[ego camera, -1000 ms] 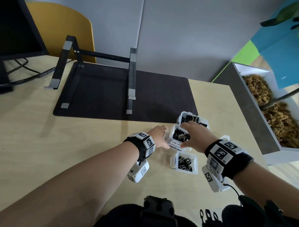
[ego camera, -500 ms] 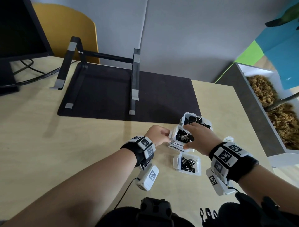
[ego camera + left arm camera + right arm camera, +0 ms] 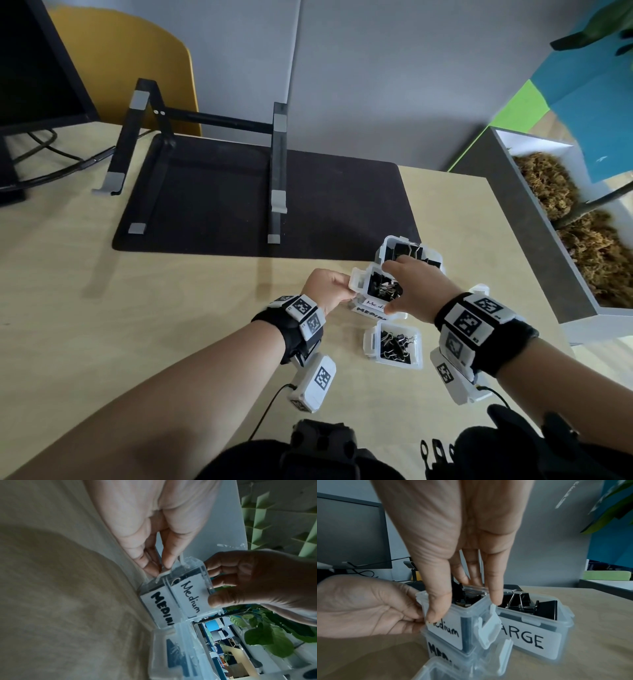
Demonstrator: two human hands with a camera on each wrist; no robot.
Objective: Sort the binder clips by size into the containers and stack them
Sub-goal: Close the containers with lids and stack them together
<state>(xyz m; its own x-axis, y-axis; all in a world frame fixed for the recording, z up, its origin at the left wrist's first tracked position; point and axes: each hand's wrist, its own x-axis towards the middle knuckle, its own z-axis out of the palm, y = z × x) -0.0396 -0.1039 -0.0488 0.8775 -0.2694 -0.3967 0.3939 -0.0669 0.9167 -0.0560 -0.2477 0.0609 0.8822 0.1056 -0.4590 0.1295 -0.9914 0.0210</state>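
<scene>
- Medium container [image 3: 453, 616] sits tilted atop second medium box [image 3: 447, 654], beside large box [image 3: 529, 626].
- Right hand [image 3: 416, 291] pinches its rim; left hand [image 3: 327, 286] grips its side.
- Light, stiff, slick plastic; open top may spill; hold walls.

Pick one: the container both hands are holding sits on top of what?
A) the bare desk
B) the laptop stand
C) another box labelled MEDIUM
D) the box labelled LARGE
C: the Medium container, gripped by the left hand and right hand, rests slightly tilted on a second box whose label reads MEDIUM; the LARGE box stands beside them.
</scene>
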